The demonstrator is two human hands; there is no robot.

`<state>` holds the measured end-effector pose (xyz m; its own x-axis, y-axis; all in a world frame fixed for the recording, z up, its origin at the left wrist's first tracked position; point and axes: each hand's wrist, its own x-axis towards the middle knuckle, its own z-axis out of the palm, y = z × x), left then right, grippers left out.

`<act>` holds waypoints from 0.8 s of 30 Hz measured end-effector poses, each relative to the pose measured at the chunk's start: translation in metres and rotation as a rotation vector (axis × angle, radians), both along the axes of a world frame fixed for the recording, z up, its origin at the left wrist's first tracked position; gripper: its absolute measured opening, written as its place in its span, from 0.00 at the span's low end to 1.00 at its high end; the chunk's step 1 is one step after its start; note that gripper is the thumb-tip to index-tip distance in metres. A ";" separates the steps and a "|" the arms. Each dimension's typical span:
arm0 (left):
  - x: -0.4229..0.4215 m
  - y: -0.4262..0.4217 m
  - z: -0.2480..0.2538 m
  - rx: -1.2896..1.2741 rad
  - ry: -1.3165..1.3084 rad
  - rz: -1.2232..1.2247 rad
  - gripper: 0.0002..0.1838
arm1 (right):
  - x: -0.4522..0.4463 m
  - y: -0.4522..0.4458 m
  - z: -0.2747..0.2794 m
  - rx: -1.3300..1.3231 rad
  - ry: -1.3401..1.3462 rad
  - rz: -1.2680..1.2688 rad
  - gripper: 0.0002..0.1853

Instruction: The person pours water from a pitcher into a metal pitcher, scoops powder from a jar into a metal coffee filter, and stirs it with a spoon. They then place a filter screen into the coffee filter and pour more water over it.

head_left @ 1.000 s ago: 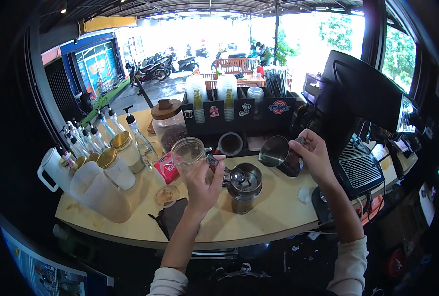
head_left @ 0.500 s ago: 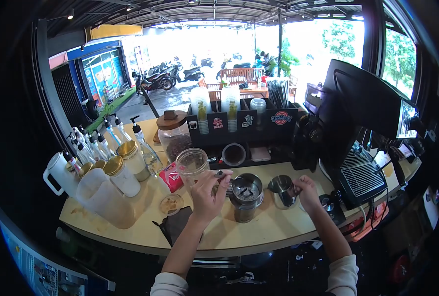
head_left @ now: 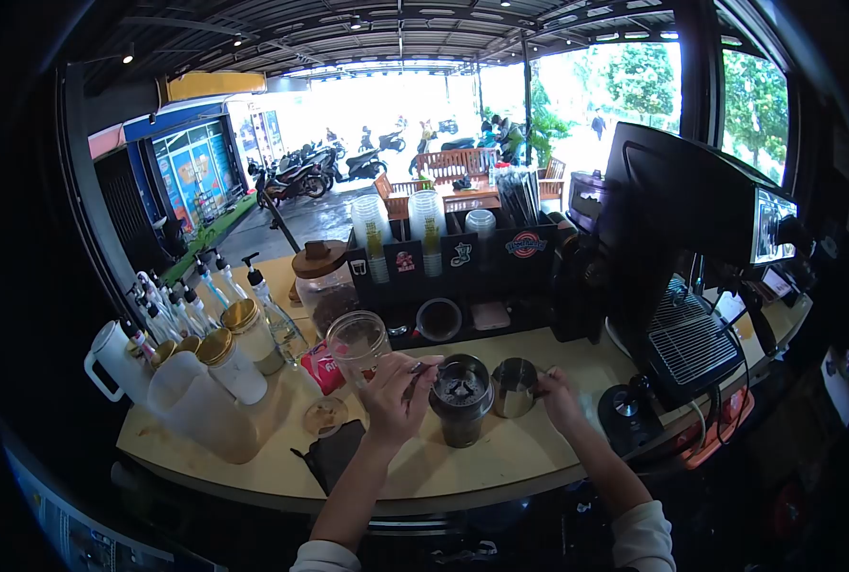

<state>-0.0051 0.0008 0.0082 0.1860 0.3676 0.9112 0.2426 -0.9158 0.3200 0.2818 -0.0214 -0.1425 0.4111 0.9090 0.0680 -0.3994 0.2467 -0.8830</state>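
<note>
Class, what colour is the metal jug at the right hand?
The jug is silver-grey, showing best in the head view.

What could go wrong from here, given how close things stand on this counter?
Two possible risks. The metal pitcher held by the right hand is close beside the open metal cup, so a sideways nudge might tip the cup and spill its contents. The left hand, pinching a dark handle, is right by the clear jar; a careless backward move could knock that jar over.
</note>
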 end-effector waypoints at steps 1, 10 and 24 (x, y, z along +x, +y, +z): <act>0.001 0.001 0.001 0.019 -0.001 -0.012 0.05 | 0.003 -0.001 -0.002 -0.007 -0.075 0.037 0.07; 0.014 -0.005 0.015 0.160 0.183 -0.023 0.10 | -0.055 -0.043 0.134 0.352 -1.009 -0.026 0.29; 0.006 -0.007 0.005 -0.255 0.162 -0.026 0.34 | -0.083 -0.050 0.174 0.650 -1.206 -0.156 0.12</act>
